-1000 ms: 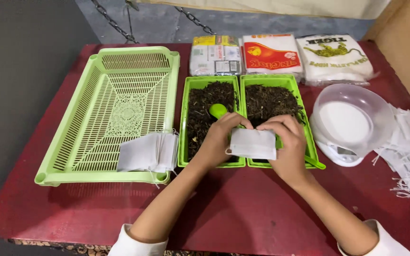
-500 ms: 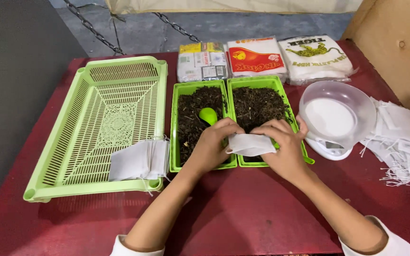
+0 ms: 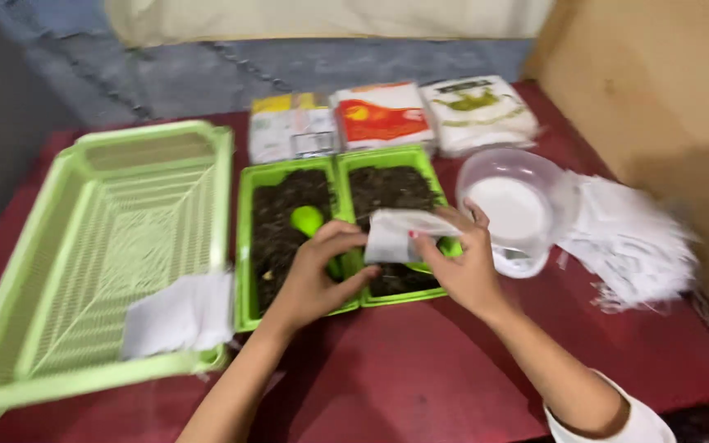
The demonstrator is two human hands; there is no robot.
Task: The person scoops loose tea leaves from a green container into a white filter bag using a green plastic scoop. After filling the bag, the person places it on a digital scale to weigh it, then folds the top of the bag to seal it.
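My left hand (image 3: pixel 315 271) and my right hand (image 3: pixel 461 264) together hold a small white pouch (image 3: pixel 400 235) over a green twin-compartment tray (image 3: pixel 247 275) filled with dark loose material. The left hand grips the pouch's left edge, the right hand its right side. A green scoop (image 3: pixel 308 221) lies in the left compartment, just above my left hand. The picture is motion-blurred.
A large green slotted basket (image 3: pixel 84 246) stands at the left with white pouches (image 3: pixel 180 313) on its near right corner. Three printed packets (image 3: pixel 387 116) lie behind the tray. A clear bowl holding something white (image 3: pixel 512 205) and a heap of white pouches (image 3: pixel 629 242) lie at the right.
The view has shifted and things sit further right in the frame. Both hands stay on the pouch over the tray, which is now tilted slightly.
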